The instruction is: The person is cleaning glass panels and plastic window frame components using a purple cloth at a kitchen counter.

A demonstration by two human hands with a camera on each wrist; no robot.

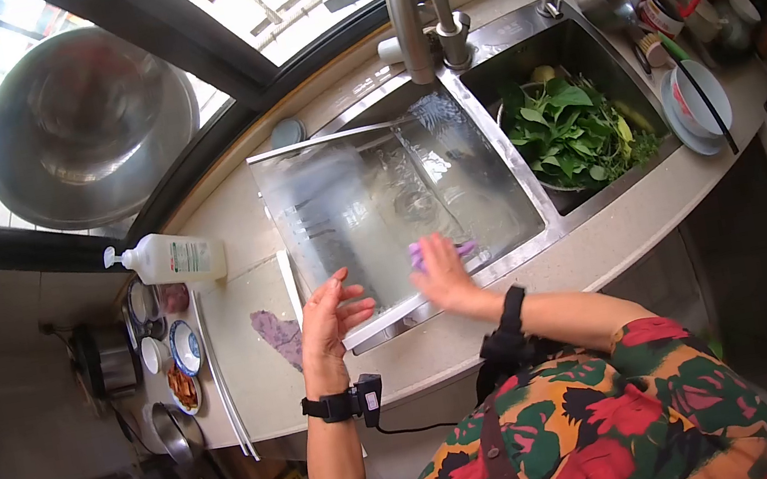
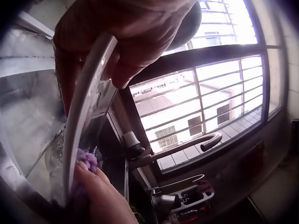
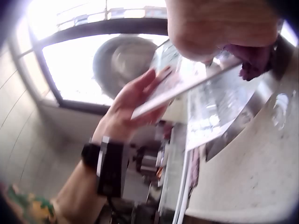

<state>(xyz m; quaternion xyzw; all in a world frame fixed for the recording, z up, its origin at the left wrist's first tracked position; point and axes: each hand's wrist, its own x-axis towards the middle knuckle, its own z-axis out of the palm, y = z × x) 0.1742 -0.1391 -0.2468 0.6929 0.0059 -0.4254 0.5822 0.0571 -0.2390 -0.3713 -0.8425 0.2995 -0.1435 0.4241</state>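
A clear glass panel (image 1: 337, 232) with white edge strips lies tilted over the left sink basin. My left hand (image 1: 325, 325) holds its near left corner; in the left wrist view the thumb and fingers of that hand (image 2: 117, 35) are on either side of the white strip (image 2: 83, 102). My right hand (image 1: 448, 281) grips a purple cloth (image 1: 416, 256) at the panel's near edge, right of the left hand. The right wrist view shows the cloth (image 3: 256, 61) bunched under the right hand (image 3: 219, 28), against the strip (image 3: 170, 94).
Leafy greens (image 1: 568, 129) fill the right basin, with the faucet (image 1: 406, 12) behind. On the left counter are a pump bottle (image 1: 179, 257), a second purple cloth (image 1: 278, 336), long white strips (image 1: 222, 378) and small dishes (image 1: 186, 348). Bowls (image 1: 697, 101) stand at the right.
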